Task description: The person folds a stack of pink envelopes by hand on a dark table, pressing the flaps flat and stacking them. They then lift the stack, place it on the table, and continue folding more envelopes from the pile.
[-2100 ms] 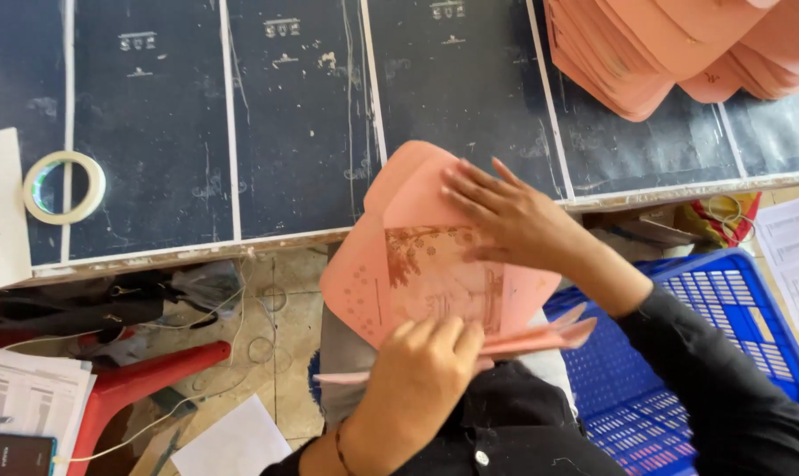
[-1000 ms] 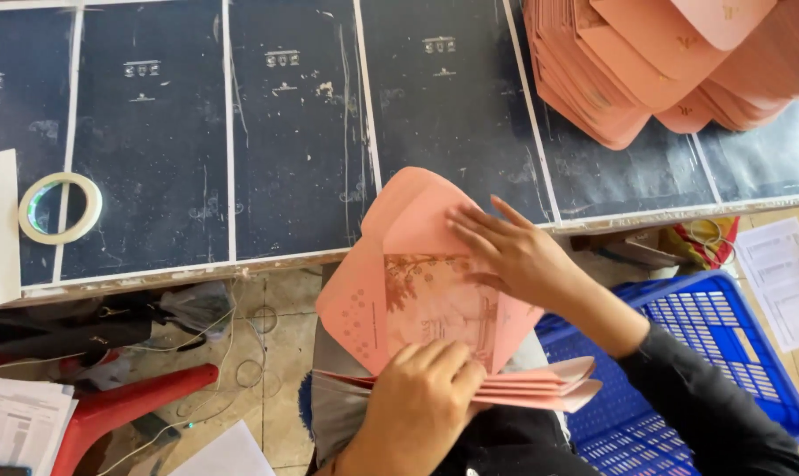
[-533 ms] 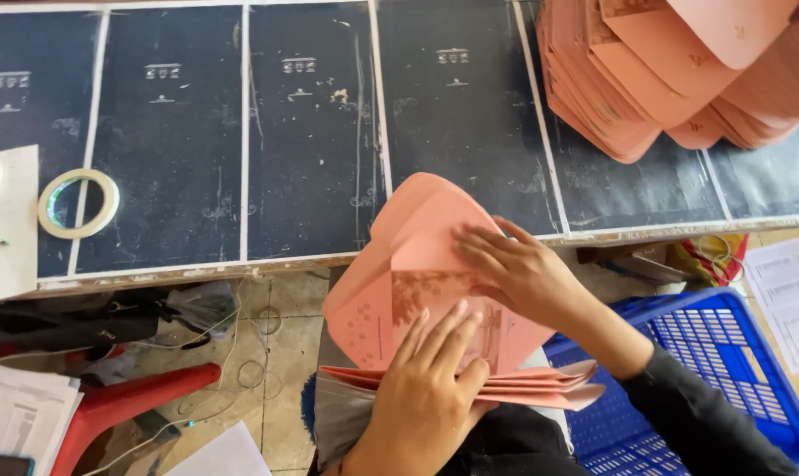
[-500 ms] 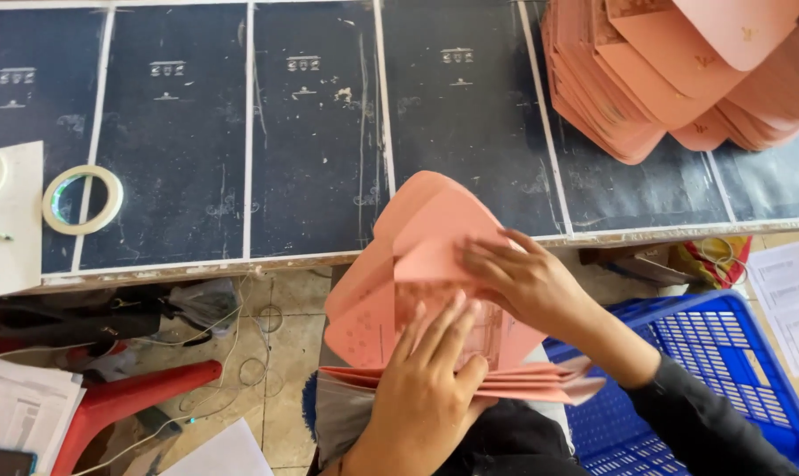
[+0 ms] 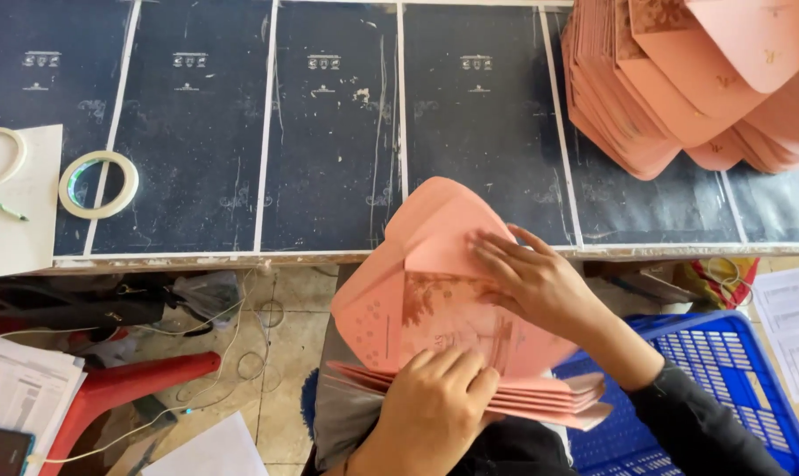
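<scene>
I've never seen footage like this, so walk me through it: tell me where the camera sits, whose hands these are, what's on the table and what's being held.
There is one picture, from a camera worn on a person's head, looking down at their own two bare hands. No machine is involved. The left hand rests on the near end of a pink envelope with a printed panel, steadying it on a small pile of similar envelopes on the lap. The right hand presses flat on its folded flap. Ahead is a dark table. On it lie a big stack of pink envelopes at far right and a tape roll at left. A blue plastic basket stands lower right.
</scene>
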